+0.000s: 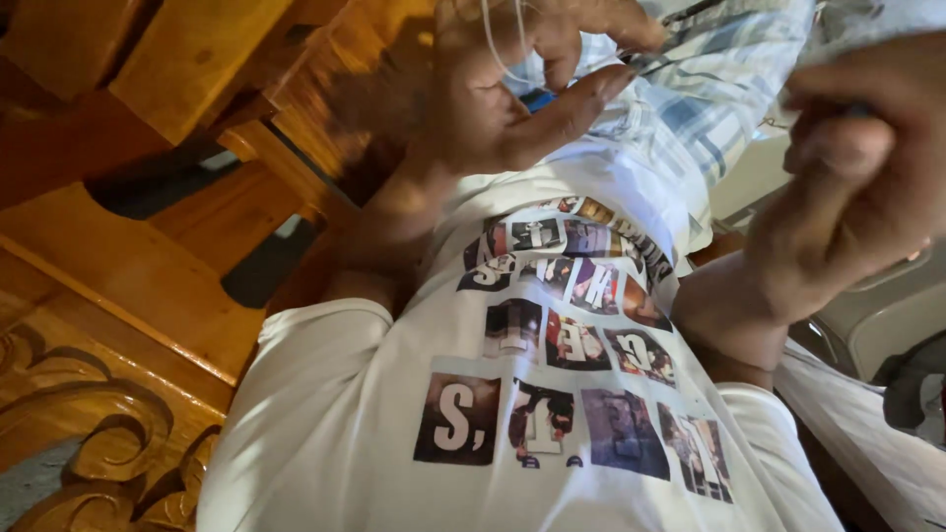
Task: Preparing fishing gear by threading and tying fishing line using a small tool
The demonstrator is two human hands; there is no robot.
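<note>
A thin white cord (pixel 498 44) loops across the left hand (pixel 512 94), whose fingers are curled and a little apart, thumb and fingertips bent round it above plaid shorts (pixel 709 89). The right hand (pixel 857 158) is closed in a fist at the right edge; what it grips cannot be told through the blur. Below both lies a white printed T-shirt (pixel 394 443). Carved wooden furniture (pixel 128 296) fills the left side

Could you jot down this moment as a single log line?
left hand: fingers curled around thin white cord | right hand: closed, contents hidden | below: white printed T-shirt, plaid cloth | left: carved wooden furniture
</note>
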